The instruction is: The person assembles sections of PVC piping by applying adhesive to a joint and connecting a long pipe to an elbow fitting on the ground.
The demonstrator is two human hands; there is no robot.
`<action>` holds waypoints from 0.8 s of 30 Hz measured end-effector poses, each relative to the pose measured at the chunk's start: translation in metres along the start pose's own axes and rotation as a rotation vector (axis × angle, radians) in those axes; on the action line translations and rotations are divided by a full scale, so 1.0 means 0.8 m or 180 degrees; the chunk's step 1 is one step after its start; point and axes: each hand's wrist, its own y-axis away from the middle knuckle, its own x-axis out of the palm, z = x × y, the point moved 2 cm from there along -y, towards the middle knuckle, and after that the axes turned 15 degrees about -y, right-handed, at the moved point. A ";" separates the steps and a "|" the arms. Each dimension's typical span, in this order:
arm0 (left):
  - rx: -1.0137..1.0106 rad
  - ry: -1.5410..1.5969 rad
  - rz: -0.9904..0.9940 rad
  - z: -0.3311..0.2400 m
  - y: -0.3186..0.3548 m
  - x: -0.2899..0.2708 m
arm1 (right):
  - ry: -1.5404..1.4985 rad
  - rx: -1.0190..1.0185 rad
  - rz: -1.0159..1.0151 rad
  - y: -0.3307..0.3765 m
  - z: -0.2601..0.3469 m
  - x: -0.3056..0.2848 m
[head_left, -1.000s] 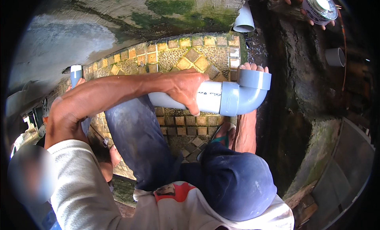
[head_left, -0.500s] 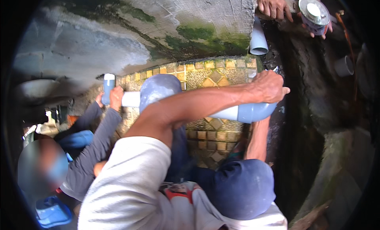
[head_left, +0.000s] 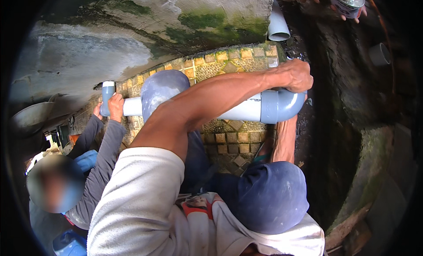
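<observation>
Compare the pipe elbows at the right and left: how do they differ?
Size: the right elbow looks larger in view than the left elbow.
Grip: the wearer's left hand grips the right elbow; a co-worker's hands hold the left elbow.
End: the left elbow shows a white end; the right elbow's is mostly hidden.
Shared: both are blue-grey and joined to white pipe.

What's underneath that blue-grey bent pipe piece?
The right forearm disappears beneath the blue-grey pipe elbow; the right hand is covered, so its grip can't be seen.

Two elbows [head_left: 287, 108] [head_left: 107, 96] are showing at 9 and 3 o'clock, two open-ended pipes [head_left: 277, 23] [head_left: 379, 54] at 1 and 2, one can [head_left: 348, 9] at 1:30.
</observation>
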 end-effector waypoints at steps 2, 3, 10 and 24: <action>0.0110 -0.0137 0.0037 -0.001 0.000 -0.003 | 0.0021 -0.0003 -0.0018 0.002 0.000 0.003; 0.0171 -0.0197 0.0053 0.001 -0.001 -0.002 | 0.0035 0.0001 -0.0026 0.003 -0.002 0.004; 0.0537 -0.0446 0.0005 0.017 -0.020 0.020 | 0.0004 -0.0023 -0.0130 0.009 -0.006 0.006; -0.0473 0.0473 -0.0338 0.057 -0.041 0.047 | 0.2929 -0.0444 -0.0973 0.043 -0.010 0.056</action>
